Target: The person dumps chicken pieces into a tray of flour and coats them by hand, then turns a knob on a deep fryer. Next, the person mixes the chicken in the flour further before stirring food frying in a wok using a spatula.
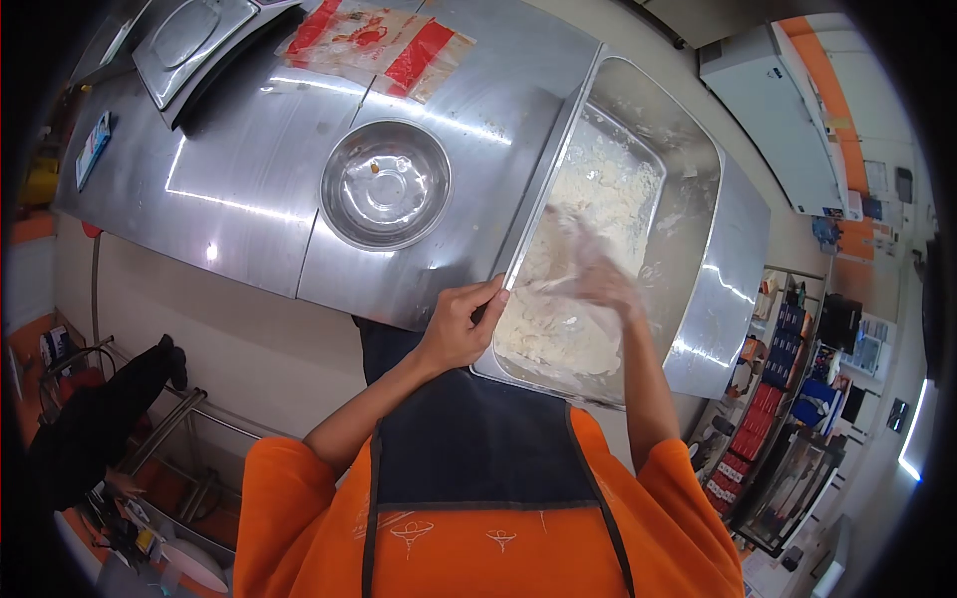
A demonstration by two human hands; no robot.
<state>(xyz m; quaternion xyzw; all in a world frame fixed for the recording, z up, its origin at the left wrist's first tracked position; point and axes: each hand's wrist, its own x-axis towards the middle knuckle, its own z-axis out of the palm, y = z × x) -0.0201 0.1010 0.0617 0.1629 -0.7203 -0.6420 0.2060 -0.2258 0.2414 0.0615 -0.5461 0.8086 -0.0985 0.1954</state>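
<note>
A deep metal pan (688,214) holds pale flour (610,189), loose and clumpy across its bottom. With its fingers closed on the pan's left rim, my left hand (465,324) grips the near part of that side. Inside the pan, my right hand (590,269) is in the flour, coated white and smeared by motion. Its fingers look spread, but whether they hold any flour I cannot make out. To the left of the pan stands a round steel bowl (339,184) with a small brownish bit at its bottom.
On the steel table (249,214) lie a red and clear plastic bag (399,45) and, at the far left, a blue object (93,149). A metal appliance (194,45) stands at the back left. Stocked shelves (763,409) are at right; a person in dark clothes (95,429) is at lower left.
</note>
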